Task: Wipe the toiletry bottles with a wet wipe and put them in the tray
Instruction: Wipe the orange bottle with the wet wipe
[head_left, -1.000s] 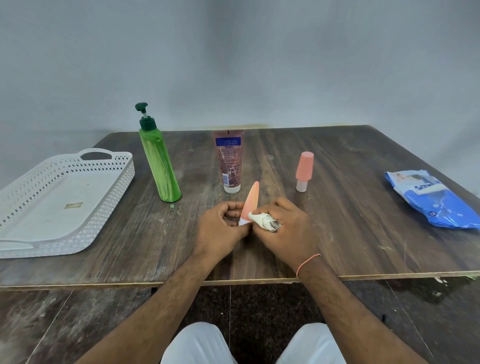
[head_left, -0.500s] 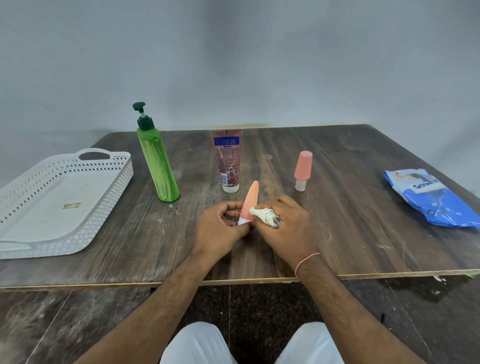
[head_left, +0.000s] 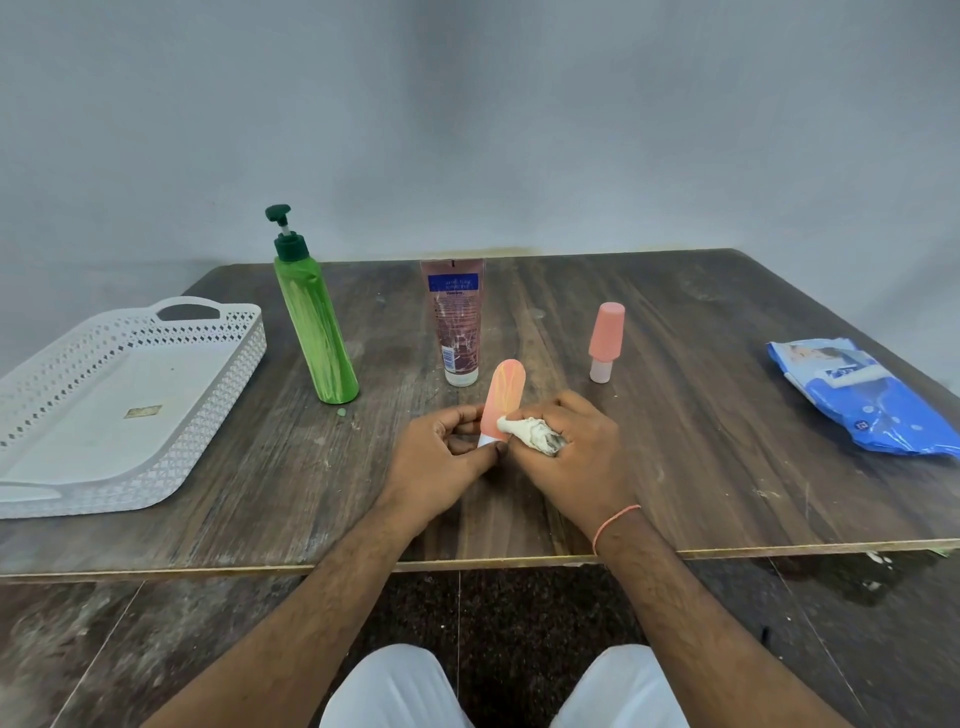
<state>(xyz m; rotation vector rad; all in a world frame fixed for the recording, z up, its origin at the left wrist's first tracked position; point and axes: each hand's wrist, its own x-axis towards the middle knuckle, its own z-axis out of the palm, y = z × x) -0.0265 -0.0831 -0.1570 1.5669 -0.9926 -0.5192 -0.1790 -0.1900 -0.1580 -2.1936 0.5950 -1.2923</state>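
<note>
honestly, the weak point here is the grip on the small orange tube (head_left: 503, 397). the left hand (head_left: 441, 462) pinches it only at its white cap end, fingers (head_left: 462, 415) curled round the bottom, so the tube stands tilted with its flat end toward 12 o'clock, just above the table (head_left: 701, 467) near the front edge. the right hand (head_left: 571, 457) has its fingers curled round a wadded wet wipe (head_left: 530, 434), pressing the tip of it against the tube's lower side. a hard push from the wipe could lever the tube out of that low pinch, and a wet, smooth tube is likely to slip.

if it drops it may roll or knock the brown tube (head_left: 456, 322), which stands on its cap just beyond at 12 o'clock. the green pump bottle (head_left: 314, 332) at 10 o'clock is tall and narrow and would probably tip from a careless elbow on the way to the white tray (head_left: 130, 447) at 9 o'clock, which holds no bottles yet. the small pink bottle (head_left: 605, 340) at 1 o'clock is light and looks easy to topple. the wipe already looks grey and bunched, so it may smear rather than clean; the blue wipes pack (head_left: 872, 400) lies well apart at 3 o'clock.
</note>
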